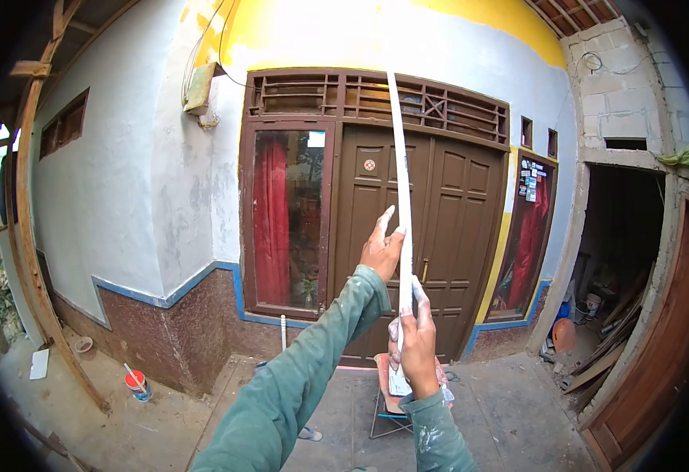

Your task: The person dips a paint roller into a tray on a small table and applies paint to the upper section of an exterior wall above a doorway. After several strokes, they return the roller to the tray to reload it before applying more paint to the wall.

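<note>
A long white pole [401,173] rises in front of me toward the upper wall, where its far end fades into the glare. My right hand [418,346] is closed round the lower part of the pole, with one finger stretched up along it. Higher up, my left hand [382,253] is beside the pole, its fingers stretched apart and its fingertips close to or touching the shaft; contact is hard to tell. Whitish smears mark both hands and the green sleeves. Below my right hand stands a small folding chair [384,405] with a reddish seat, partly hidden.
Brown double doors [458,204] and a curtained window [281,220] are ahead. A paint bucket [137,385] with a stick in it stands on the floor at left, near a wooden post [33,236]. Wooden boards [616,346] lean inside the right doorway. Yellow paint [297,31] covers part of the upper wall.
</note>
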Demonstrator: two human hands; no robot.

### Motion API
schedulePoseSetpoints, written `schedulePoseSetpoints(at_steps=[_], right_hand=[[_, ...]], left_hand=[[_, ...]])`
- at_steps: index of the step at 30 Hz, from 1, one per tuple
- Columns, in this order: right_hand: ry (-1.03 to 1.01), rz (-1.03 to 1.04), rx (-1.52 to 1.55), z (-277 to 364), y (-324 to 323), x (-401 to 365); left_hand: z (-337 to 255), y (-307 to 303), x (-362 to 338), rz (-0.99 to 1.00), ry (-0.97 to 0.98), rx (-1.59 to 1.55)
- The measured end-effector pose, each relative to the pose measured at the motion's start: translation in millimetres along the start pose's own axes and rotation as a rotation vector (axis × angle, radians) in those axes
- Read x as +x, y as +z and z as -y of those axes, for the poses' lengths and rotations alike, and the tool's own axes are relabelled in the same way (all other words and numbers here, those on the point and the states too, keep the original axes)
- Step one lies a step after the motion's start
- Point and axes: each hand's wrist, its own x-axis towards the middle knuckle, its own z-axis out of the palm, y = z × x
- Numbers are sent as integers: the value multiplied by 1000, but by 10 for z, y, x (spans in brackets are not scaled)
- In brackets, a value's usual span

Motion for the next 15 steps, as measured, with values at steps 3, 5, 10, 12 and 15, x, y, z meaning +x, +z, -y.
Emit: schedulePoseSetpoints(at_steps=[3,5,10,12,15], right_hand=[[3,25,44,-60,-17,-57],[-47,-9,-44,-182,-38,-211],[24,-43,-131,-478,-104,-646],[101,-46,-44,-664,-158,-770],[183,-67,-5,-750,-187,-982]], left_hand=[[-123,-68,-267,45,-134,-65],[-123,-86,-449,89,-247,-126],[188,-11,-890,66,-183,-84],[388,82,-1048,35,-85,-79],[331,77,-1282,84,-211,-143]])
